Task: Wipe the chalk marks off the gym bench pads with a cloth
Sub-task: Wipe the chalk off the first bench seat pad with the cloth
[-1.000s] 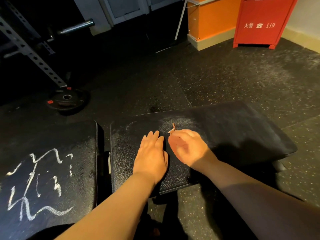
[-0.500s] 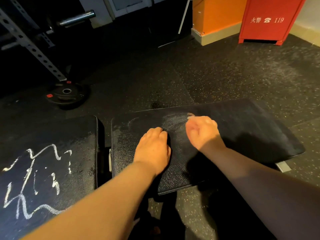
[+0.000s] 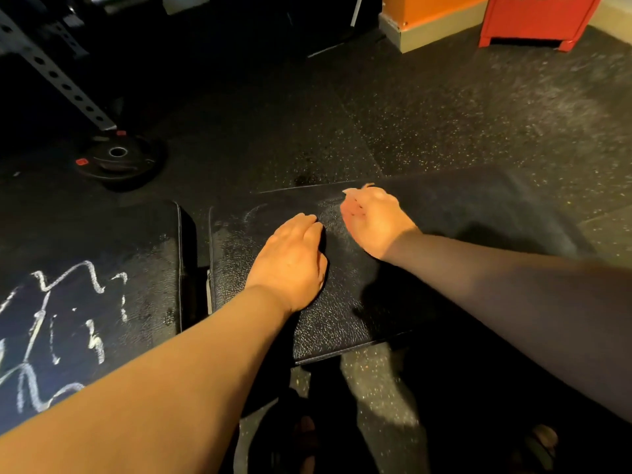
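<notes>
The black grained-vinyl bench pad is steadied by the flat left hand, grip apart; a small pinkish scrap, prob. limp cloth best held bunched, is pinched in the right hand, grip clamped.

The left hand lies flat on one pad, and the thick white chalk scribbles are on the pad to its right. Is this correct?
No. The left hand does lie flat on one pad, but the head view shows the chalk scribbles on the other pad, to its left, not right.
</notes>
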A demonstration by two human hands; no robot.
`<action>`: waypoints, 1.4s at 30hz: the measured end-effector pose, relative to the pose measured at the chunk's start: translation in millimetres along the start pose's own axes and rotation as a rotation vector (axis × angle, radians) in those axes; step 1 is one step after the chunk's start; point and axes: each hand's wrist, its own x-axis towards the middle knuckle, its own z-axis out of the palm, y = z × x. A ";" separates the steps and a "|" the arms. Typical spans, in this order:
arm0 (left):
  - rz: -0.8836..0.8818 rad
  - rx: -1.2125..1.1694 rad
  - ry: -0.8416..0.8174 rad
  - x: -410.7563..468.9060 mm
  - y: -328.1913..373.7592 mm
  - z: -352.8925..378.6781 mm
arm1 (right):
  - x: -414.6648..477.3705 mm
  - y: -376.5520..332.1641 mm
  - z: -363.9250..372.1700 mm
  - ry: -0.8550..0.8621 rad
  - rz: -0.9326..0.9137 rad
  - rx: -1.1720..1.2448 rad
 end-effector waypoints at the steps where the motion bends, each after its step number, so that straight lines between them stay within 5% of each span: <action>1: -0.007 -0.013 0.003 -0.7 0.5 0.2 | -1.5 -3.4 4.9 -0.068 -0.079 0.052; 4: -0.016 -0.027 0.017 -2.8 1.6 0.0 | -3.9 8.5 2.1 -0.127 -0.238 -0.019; 7: -0.018 -0.009 0.031 -3.0 1.0 -0.1 | 10.8 23.7 -3.9 0.144 0.082 -0.097; 9: -0.017 0.001 0.041 -2.3 -0.2 0.7 | 18.6 13.0 2.3 0.236 0.135 -0.173; 15: -0.010 0.007 0.065 -2.6 -0.6 0.9 | -0.1 13.9 -14.3 -0.038 -0.240 0.052; 18: -0.001 0.025 0.072 -2.6 0.8 -0.9 | 14.7 35.5 -13.0 0.149 0.045 0.136; 20: -0.002 0.026 0.070 -2.0 0.5 -1.4 | 21.8 22.8 -3.6 0.146 0.078 0.106; 25: -0.014 0.016 0.057 -1.7 0.8 -0.2 | 0.3 2.2 -12.3 -0.133 -0.319 0.096; 29: -0.008 0.031 0.061 -1.7 1.4 -1.4 | 18.9 26.6 -4.4 0.150 0.056 0.051; 35: -0.022 0.018 0.037 -1.3 0.5 -0.1 | -3.4 7.4 0.6 -0.095 -0.343 0.118; 37: -0.024 0.021 0.041 -1.9 1.4 -1.3 | 2.8 29.3 1.9 0.003 -0.265 0.036; 40: -0.017 0.030 0.048 -0.9 1.1 -0.6 | 18.4 27.2 9.7 0.188 0.140 -0.068; 42: -0.021 0.028 0.042 -1.3 0.0 0.0 | 15.0 9.6 13.6 0.080 -0.058 -0.014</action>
